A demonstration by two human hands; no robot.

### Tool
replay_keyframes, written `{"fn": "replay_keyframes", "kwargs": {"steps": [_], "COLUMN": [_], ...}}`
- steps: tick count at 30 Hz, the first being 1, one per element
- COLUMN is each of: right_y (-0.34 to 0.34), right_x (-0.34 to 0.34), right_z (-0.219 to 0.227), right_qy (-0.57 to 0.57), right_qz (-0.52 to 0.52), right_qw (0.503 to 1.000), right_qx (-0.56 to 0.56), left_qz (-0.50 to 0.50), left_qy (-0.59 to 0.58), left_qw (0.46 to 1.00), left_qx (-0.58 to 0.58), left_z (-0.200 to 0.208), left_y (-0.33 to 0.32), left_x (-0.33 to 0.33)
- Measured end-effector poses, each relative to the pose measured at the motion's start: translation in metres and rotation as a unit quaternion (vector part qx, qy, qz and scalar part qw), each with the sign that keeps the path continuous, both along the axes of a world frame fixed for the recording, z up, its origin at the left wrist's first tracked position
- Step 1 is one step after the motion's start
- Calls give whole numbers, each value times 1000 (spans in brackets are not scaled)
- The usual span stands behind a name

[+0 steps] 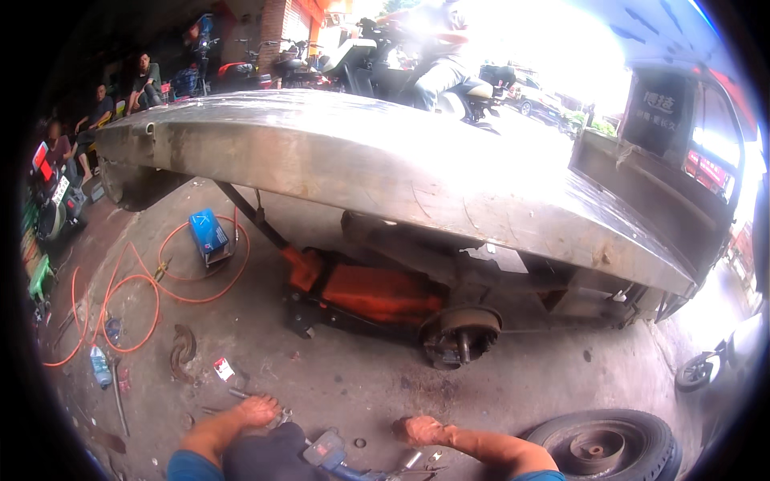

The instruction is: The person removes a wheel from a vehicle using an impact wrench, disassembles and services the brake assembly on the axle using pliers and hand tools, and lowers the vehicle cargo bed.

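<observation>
My left hand (257,410) rests low on the concrete floor, fingers spread, its fingertips beside a small metal tool (281,418). My right hand (421,430) presses on the floor with fingers curled, nothing visible in it. Between them lies a blue-grey power tool (324,449) with small sockets (413,458) near it. Ahead, a bare wheel hub (465,330) hangs under a tilted steel cargo bed (361,160). An orange floor jack (361,293) holds that bed up.
A removed tyre on its rim (603,446) lies at lower right. An orange hose (136,289) loops past a blue box (208,234), a plastic bottle (100,367) and scattered tools. People (148,76) sit at the back left; a parked scooter (52,196) stands left, a scooter wheel (696,370) right.
</observation>
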State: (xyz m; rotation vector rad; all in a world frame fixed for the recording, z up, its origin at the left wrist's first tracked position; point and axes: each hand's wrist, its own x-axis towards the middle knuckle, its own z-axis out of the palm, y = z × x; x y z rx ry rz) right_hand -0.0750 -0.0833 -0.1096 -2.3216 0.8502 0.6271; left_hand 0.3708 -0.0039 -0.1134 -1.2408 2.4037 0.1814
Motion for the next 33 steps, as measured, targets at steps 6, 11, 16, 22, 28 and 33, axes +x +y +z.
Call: {"fn": "replay_keyframes", "kwargs": {"steps": [6, 11, 16, 22, 28, 33], "right_y": [3, 5, -10, -20, -9, -5], "right_x": [-7, 9, 15, 16, 34, 53], "right_z": [-21, 44, 28, -13, 42, 89], "right_qy": [-74, -63, -46, -141, -179, -255], "right_qz": [-20, -1, 10, -6, -2, 93], "right_qw": [996, 998, 999, 989, 983, 957], "right_qx": [-37, -22, -15, -45, -47, -104], "left_qz": [46, 113, 256, 468, 513, 656], "left_qy": [13, -15, 81, 294, 393, 487], "left_qw": [994, 978, 959, 830, 763, 574], "left_qx": [102, 176, 94, 81, -6, -49], "left_z": [20, 59, 115, 175, 167, 89], "left_y": [2, -4, -15, -16, -15, -17], "left_x": [5, 10, 34, 35, 31, 83]}}
